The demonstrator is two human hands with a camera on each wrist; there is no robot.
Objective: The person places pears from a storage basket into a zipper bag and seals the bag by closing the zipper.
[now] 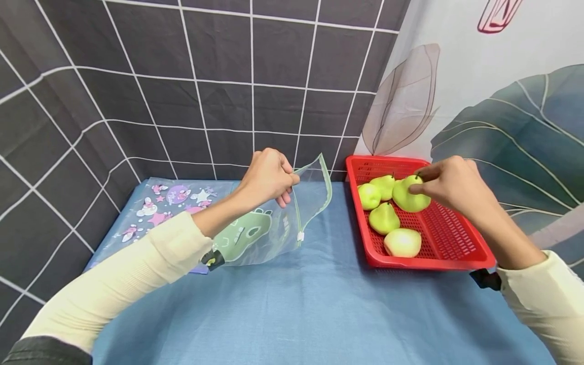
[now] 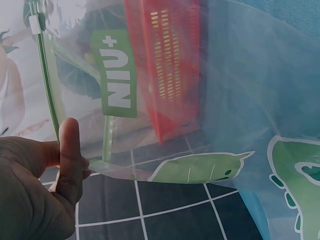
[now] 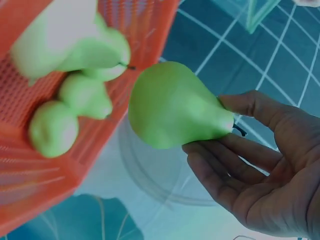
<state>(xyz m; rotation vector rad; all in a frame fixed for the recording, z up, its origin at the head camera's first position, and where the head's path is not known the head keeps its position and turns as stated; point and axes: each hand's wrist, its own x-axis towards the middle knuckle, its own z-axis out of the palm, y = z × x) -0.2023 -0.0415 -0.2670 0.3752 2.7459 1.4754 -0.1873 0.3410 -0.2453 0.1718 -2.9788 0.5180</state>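
Head view: a left hand (image 1: 269, 177) is pinching a clear bag (image 1: 274, 239), a right hand (image 1: 449, 183) a pear (image 1: 408, 196) by its neck over a red basket (image 1: 451, 230). The left wrist view is revealing NIU+ lettering (image 2: 116, 75); the right, the pear's body jutting beyond the grip.

The left hand (image 1: 269, 175) and right hand (image 1: 449, 183) are bare. The left sleeve (image 1: 132, 268), across the table's (image 1: 292, 314) left edge, is cream with a wide cuff and dark fabric (image 1: 50, 351) higher up; the right sleeve (image 1: 545, 301) is cream too. A black piece with yellow marks (image 1: 213, 260), possibly a strap, sits under the left cuff.
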